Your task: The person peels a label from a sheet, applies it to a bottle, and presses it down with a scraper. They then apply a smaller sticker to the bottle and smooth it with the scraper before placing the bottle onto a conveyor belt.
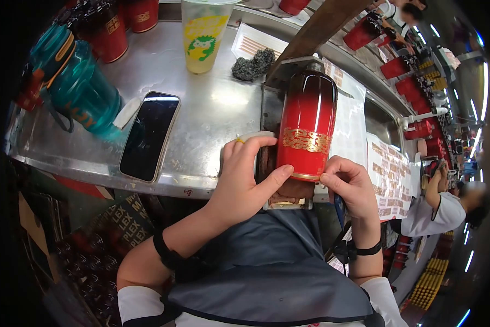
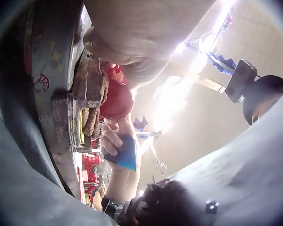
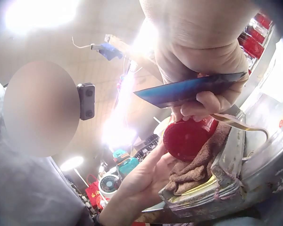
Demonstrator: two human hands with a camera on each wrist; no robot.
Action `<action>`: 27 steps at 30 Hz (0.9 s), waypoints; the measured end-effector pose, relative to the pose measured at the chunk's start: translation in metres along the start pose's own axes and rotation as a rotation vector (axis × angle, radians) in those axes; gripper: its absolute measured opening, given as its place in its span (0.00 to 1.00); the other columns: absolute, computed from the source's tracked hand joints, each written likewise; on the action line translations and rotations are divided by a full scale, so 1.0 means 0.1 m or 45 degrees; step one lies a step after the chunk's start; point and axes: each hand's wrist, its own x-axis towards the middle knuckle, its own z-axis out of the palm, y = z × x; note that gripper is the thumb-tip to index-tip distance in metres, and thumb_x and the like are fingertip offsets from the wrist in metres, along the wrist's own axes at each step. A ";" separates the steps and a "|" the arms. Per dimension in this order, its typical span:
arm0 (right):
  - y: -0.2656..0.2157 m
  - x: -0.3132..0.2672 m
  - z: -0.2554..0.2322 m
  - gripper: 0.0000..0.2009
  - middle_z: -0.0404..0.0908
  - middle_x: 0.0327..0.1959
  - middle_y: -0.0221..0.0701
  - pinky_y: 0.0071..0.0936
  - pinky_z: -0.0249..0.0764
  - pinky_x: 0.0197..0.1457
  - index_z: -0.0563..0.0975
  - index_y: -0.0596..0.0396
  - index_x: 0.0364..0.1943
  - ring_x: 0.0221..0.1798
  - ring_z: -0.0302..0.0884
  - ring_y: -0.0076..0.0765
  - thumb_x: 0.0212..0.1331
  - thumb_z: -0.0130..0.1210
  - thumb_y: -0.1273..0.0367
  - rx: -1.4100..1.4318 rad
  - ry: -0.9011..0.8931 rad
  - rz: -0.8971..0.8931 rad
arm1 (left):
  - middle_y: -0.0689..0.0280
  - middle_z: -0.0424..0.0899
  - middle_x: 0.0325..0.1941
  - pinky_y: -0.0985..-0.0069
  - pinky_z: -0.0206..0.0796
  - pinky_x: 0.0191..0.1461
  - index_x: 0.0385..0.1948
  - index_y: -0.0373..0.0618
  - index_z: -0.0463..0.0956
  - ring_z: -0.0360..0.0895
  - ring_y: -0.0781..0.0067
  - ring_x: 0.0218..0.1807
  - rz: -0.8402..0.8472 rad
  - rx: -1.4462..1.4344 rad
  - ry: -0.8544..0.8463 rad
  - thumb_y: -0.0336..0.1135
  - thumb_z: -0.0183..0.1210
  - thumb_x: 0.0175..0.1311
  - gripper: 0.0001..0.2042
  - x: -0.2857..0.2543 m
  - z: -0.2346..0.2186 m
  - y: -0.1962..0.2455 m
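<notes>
A glossy bottle (image 1: 308, 117), black fading to red with a gold patterned band, lies on a brown cloth (image 3: 198, 172) over a small bench-edge rest, its base toward the person. My left hand (image 1: 245, 177) holds the bottle's left side, thumb at the base edge. My right hand (image 1: 354, 185) has its fingertips at the base's right edge and grips a flat blue blade-like piece (image 3: 188, 91), which also shows in the left wrist view below the bottle's round base (image 2: 117, 100). A thin pale curved strip (image 3: 243, 125) runs out beside the right fingers.
A phone (image 1: 149, 136), a teal water bottle (image 1: 84, 90) and a drink cup (image 1: 204, 35) stand or lie on the metal bench at left. Dark steel wool (image 1: 253, 64) sits behind. Printed sheets (image 1: 386, 174) lie at right; another person (image 1: 441, 210) works beyond.
</notes>
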 end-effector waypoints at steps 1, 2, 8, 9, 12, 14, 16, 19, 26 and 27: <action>0.00 0.00 0.00 0.06 0.76 0.27 0.18 0.12 0.63 0.32 0.79 0.56 0.30 0.29 0.67 0.09 0.62 0.64 0.71 0.008 0.003 0.000 | 0.60 0.74 0.60 0.65 0.56 0.66 0.58 0.45 0.71 0.63 0.60 0.59 -0.025 -0.002 -0.022 0.40 0.63 0.66 0.21 0.01 -0.01 0.01; 0.00 0.00 0.00 0.06 0.76 0.28 0.18 0.12 0.63 0.32 0.79 0.56 0.30 0.29 0.68 0.10 0.62 0.64 0.71 0.017 0.006 0.001 | 0.60 0.74 0.61 0.65 0.55 0.67 0.58 0.45 0.70 0.63 0.60 0.60 -0.050 -0.003 -0.045 0.40 0.63 0.66 0.22 0.01 -0.02 0.02; 0.00 0.00 0.00 0.06 0.77 0.29 0.19 0.12 0.64 0.32 0.79 0.56 0.31 0.30 0.69 0.10 0.62 0.64 0.71 0.024 -0.006 0.004 | 0.57 0.73 0.61 0.64 0.54 0.68 0.61 0.45 0.69 0.63 0.57 0.60 0.008 -0.012 -0.056 0.43 0.65 0.64 0.25 0.01 0.00 -0.13; 0.00 0.00 0.00 0.06 0.77 0.29 0.19 0.12 0.64 0.32 0.79 0.56 0.31 0.30 0.69 0.10 0.62 0.64 0.71 0.022 -0.007 0.004 | 0.57 0.73 0.61 0.64 0.54 0.68 0.61 0.45 0.69 0.63 0.57 0.60 0.008 -0.014 -0.054 0.43 0.65 0.64 0.25 0.01 0.00 -0.11; -0.01 0.00 0.00 0.06 0.77 0.29 0.20 0.12 0.65 0.32 0.79 0.57 0.31 0.30 0.70 0.10 0.62 0.64 0.71 0.039 -0.017 0.012 | 0.53 0.72 0.61 0.59 0.52 0.70 0.67 0.41 0.64 0.63 0.54 0.62 0.086 0.085 -0.040 0.43 0.67 0.61 0.34 0.01 0.00 -0.02; -0.02 0.00 0.00 0.06 0.77 0.29 0.20 0.13 0.66 0.32 0.79 0.57 0.31 0.30 0.70 0.11 0.62 0.64 0.71 0.025 -0.012 0.005 | 0.49 0.71 0.61 0.53 0.48 0.72 0.71 0.36 0.57 0.61 0.49 0.65 0.212 0.195 -0.021 0.43 0.68 0.58 0.41 0.04 0.04 -0.03; -0.02 0.00 -0.01 0.06 0.77 0.29 0.20 0.13 0.66 0.32 0.79 0.57 0.31 0.30 0.70 0.11 0.62 0.64 0.71 0.017 -0.011 0.011 | 0.48 0.70 0.60 0.54 0.55 0.69 0.72 0.33 0.55 0.65 0.45 0.63 0.251 0.311 -0.043 0.43 0.69 0.57 0.44 0.08 0.06 -0.01; 0.04 0.02 -0.07 0.06 0.78 0.28 0.20 0.13 0.67 0.32 0.79 0.57 0.32 0.30 0.71 0.11 0.62 0.64 0.70 0.016 -0.017 0.023 | 0.46 0.70 0.59 0.60 0.64 0.63 0.71 0.33 0.56 0.71 0.44 0.59 0.115 0.258 -0.144 0.43 0.70 0.56 0.43 0.08 0.03 0.12; 0.23 0.08 -0.14 0.05 0.80 0.29 0.21 0.14 0.67 0.35 0.80 0.57 0.34 0.30 0.71 0.12 0.63 0.64 0.70 0.143 -0.052 0.079 | 0.45 0.69 0.58 0.64 0.68 0.60 0.70 0.32 0.57 0.73 0.47 0.59 0.144 0.286 -0.085 0.43 0.73 0.53 0.46 0.08 0.02 0.19; 0.25 0.08 -0.15 0.05 0.80 0.29 0.21 0.14 0.67 0.35 0.80 0.57 0.34 0.30 0.71 0.12 0.63 0.64 0.70 0.149 -0.048 0.078 | 0.45 0.67 0.60 0.64 0.68 0.61 0.71 0.32 0.55 0.72 0.48 0.60 0.154 0.260 -0.078 0.43 0.74 0.52 0.47 0.08 0.02 0.18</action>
